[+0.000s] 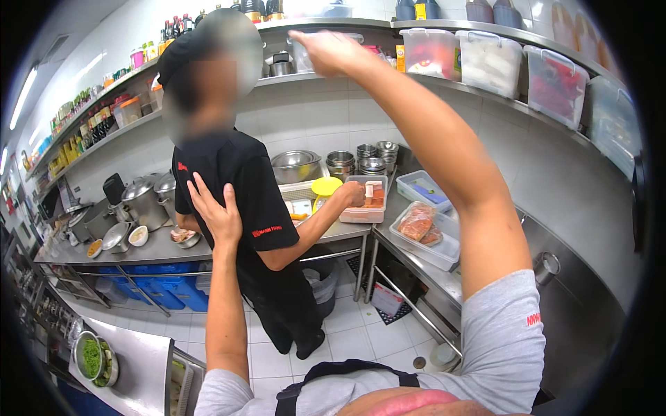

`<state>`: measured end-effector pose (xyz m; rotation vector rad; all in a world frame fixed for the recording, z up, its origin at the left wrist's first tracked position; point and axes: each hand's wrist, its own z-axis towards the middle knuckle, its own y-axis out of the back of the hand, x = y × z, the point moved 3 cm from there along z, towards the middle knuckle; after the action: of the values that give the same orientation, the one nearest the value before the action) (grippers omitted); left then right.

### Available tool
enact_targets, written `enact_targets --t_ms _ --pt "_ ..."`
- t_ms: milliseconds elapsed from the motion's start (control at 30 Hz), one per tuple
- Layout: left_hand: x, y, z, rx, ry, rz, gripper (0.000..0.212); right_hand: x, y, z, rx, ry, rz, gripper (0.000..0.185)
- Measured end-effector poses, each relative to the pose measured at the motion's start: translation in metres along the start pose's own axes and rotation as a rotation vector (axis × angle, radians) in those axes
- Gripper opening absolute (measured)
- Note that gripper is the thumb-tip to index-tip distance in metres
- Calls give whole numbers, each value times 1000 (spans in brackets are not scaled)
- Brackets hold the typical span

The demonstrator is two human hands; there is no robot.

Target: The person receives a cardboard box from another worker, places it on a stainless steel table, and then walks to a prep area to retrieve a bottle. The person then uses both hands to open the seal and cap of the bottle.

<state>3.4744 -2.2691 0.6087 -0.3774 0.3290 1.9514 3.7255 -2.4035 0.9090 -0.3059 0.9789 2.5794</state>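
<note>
My left hand (217, 210) is spread flat at the back of a co-worker's black shirt (223, 166), seemingly touching it. Raised and blurred, my right hand (333, 52) appears in front of the upper wall shelves with a finger extended; I see nothing held in it. A lidded clear plastic bin (303, 54) stands on the shelf behind that hand. The co-worker faces the steel counter, and their hand (355, 193) reaches into a clear plastic container (364, 214) of orange-pink food pieces. Beside it is a yellow round lid (327, 185).
To the right, a clear tub (442, 249) holds bagged food (418, 221) on a steel side counter. Lidded steel pots (143, 195) line the left counter. A bin with a liner (320, 286) stands below. Bowls of greens (92, 359) sit at lower left.
</note>
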Motion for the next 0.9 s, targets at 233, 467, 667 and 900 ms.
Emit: enact_targets --t_ms 233,467,667,900 --pt "-15 16 -25 186 -21 -52 78 12 -2 139 46 -68 -45 62" --pt "36 85 -89 660 154 -399 34 37 27 73 469 -61 -8 19" --pt "270 245 -441 919 560 446 29 67 70 16 643 -48 -91 50" --pt "248 335 -618 1457 1100 494 29 -16 49 22 596 -215 -78 30"
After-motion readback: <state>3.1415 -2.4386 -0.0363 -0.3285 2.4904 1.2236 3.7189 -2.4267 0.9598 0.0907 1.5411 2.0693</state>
